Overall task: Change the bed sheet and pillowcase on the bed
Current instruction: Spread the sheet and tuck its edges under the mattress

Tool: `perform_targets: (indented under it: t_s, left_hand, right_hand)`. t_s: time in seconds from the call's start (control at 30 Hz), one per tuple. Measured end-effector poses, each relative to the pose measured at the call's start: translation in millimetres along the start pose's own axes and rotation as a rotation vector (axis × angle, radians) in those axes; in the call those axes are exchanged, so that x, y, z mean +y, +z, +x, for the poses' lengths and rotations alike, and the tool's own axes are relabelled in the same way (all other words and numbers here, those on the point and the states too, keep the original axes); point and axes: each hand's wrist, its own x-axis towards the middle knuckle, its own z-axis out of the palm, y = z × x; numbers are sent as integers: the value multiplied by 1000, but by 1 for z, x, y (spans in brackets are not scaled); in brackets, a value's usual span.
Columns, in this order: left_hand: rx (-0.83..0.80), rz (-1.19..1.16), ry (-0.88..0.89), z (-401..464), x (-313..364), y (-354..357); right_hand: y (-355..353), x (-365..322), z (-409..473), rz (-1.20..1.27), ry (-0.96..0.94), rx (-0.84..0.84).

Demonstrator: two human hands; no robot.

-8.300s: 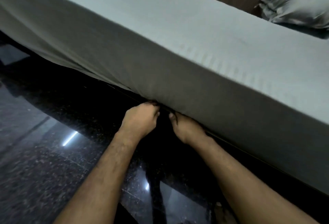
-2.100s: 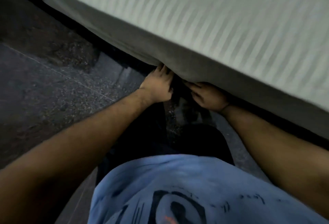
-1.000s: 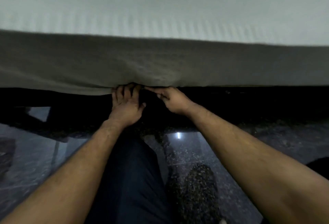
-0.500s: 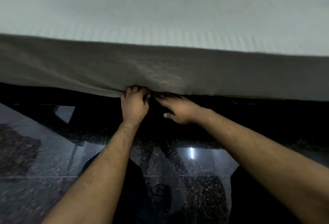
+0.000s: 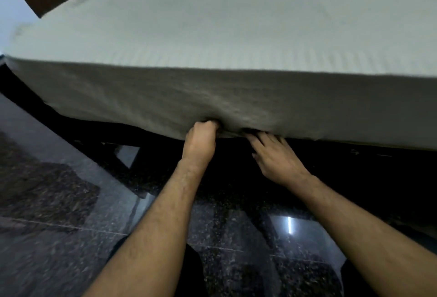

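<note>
Risk: bed sheet (image 5: 212, 43) hem may spring back out if tucked too shallowly. Sheet: pale grey, faintly striped, drawn over the mattress top and side, bunched at the lower edge. Left hand (image 5: 200, 142): fist gripping the hem. Right hand (image 5: 275, 155): fingers extended, pushing fabric under.

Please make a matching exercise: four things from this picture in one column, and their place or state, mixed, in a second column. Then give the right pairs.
1. left hand
2. right hand
3. bed sheet
4. floor

a. dark, speckled, glossy
b. fingers stretched out under the sheet's lower edge
c. pale, striped, covering the mattress
d. curled, gripping the sheet's lower edge

Pairs: 1-d, 2-b, 3-c, 4-a
</note>
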Motion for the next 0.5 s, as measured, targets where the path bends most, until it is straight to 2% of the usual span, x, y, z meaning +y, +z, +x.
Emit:
perform_targets:
  t_s: [0.13,0.2,0.37,0.5]
  left_hand:
    - [-253,47,134,-6,-27,-9]
    - [-324,59,139,-5,-35,-12]
    - [-330,93,85,10,-27,-1]
    - [-277,179,70,10,-17,-1]
  right_hand:
    - [-13,8,0,-70,-67,191]
    - [-15,13,-2,-120,-87,226]
    - [-2,23,-6,-111,-40,136]
    - [2,17,-1,64,-77,36]
